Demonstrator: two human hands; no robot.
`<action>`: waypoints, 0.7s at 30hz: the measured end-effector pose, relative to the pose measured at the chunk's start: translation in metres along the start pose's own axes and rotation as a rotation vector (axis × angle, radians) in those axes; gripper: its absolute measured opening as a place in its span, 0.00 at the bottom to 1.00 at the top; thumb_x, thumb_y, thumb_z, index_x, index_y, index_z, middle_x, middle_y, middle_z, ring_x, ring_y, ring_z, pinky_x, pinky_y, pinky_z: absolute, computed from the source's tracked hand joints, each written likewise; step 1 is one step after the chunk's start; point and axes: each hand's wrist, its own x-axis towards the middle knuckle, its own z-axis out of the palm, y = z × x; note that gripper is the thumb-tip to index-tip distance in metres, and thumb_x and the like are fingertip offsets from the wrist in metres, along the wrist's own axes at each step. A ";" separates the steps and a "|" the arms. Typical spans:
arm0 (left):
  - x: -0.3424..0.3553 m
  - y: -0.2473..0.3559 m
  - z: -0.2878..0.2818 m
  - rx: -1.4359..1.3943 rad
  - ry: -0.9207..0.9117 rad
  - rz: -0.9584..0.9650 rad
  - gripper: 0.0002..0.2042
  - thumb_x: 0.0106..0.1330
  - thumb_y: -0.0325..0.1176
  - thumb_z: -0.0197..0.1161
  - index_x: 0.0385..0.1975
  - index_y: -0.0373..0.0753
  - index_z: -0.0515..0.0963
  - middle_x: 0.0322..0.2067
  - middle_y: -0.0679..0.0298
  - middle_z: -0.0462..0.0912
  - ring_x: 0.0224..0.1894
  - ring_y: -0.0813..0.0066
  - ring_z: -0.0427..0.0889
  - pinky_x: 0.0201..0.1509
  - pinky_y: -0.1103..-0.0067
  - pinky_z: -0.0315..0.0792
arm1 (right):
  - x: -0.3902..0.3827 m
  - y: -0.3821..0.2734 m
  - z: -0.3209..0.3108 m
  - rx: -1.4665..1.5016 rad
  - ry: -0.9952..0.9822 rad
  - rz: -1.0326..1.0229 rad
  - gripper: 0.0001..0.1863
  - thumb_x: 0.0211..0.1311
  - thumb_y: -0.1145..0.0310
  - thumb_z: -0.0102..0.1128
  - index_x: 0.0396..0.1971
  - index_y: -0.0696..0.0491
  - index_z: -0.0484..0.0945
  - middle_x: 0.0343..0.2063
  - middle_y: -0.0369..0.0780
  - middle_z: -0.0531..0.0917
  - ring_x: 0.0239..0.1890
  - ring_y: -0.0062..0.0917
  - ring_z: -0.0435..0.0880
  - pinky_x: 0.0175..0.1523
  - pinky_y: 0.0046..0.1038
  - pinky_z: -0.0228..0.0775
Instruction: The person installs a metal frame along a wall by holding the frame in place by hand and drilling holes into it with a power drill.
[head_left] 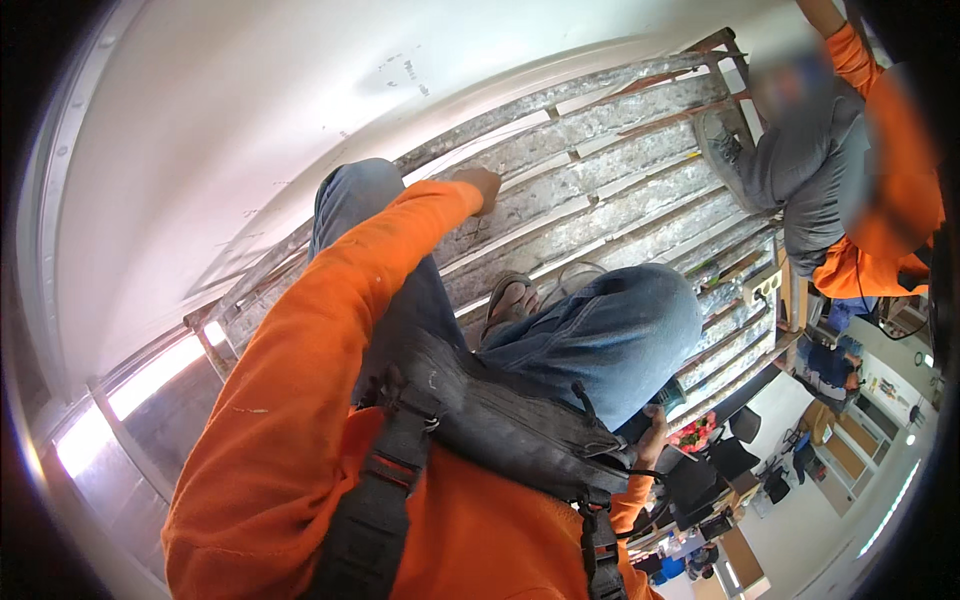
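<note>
My left hand is curled closed and rests low over the paint-spattered slatted platform, just beyond my left knee. Its fingertips are turned away, so whatever they grip is hidden. Down beside my right thigh is my right hand, partly covered by my leg. Its bent fingers close near a small dark greenish object at the platform's edge; its kind cannot be made out. A black bag lies across my lap, held by dark straps.
Another person in orange sits at the platform's far right end, a shoe on the slats. A pale socket strip hangs at the platform's right edge. A white curved wall rises on the left. Far below right are chairs and people.
</note>
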 end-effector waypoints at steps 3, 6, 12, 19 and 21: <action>-0.002 -0.008 0.021 -0.051 -0.018 -0.009 0.13 0.58 0.35 0.61 0.39 0.36 0.83 0.43 0.49 0.84 0.46 0.51 0.84 0.47 0.64 0.77 | 0.005 0.005 0.007 -0.046 -0.080 -0.046 0.12 0.58 0.59 0.54 0.31 0.53 0.75 0.29 0.36 0.78 0.32 0.25 0.77 0.40 0.28 0.71; -0.021 -0.003 0.016 -0.058 -0.114 -0.007 0.16 0.54 0.39 0.67 0.39 0.37 0.84 0.42 0.50 0.84 0.46 0.53 0.83 0.46 0.64 0.77 | 0.016 0.004 0.012 -0.046 -0.187 -0.117 0.14 0.66 0.58 0.48 0.29 0.53 0.71 0.31 0.33 0.74 0.36 0.19 0.71 0.47 0.24 0.63; -0.028 -0.001 0.025 -0.034 -0.115 0.009 0.25 0.53 0.52 0.70 0.43 0.39 0.82 0.43 0.52 0.84 0.48 0.55 0.83 0.48 0.64 0.76 | 0.036 -0.019 0.042 0.028 -0.258 -0.022 0.14 0.62 0.57 0.56 0.33 0.54 0.74 0.35 0.36 0.79 0.39 0.24 0.78 0.49 0.29 0.70; 0.009 0.026 0.024 -0.172 0.206 0.471 0.16 0.67 0.39 0.54 0.49 0.37 0.76 0.48 0.49 0.80 0.52 0.52 0.79 0.55 0.63 0.73 | 0.026 -0.002 0.035 0.112 -0.276 -0.130 0.19 0.64 0.53 0.57 0.39 0.55 0.76 0.40 0.39 0.81 0.42 0.28 0.79 0.51 0.31 0.70; 0.021 0.039 0.037 -0.199 0.050 0.300 0.14 0.70 0.32 0.46 0.46 0.35 0.77 0.50 0.50 0.79 0.54 0.55 0.78 0.58 0.63 0.71 | 0.020 -0.006 0.030 -0.007 -0.314 -0.118 0.21 0.68 0.51 0.52 0.41 0.56 0.77 0.41 0.41 0.81 0.43 0.29 0.79 0.52 0.30 0.69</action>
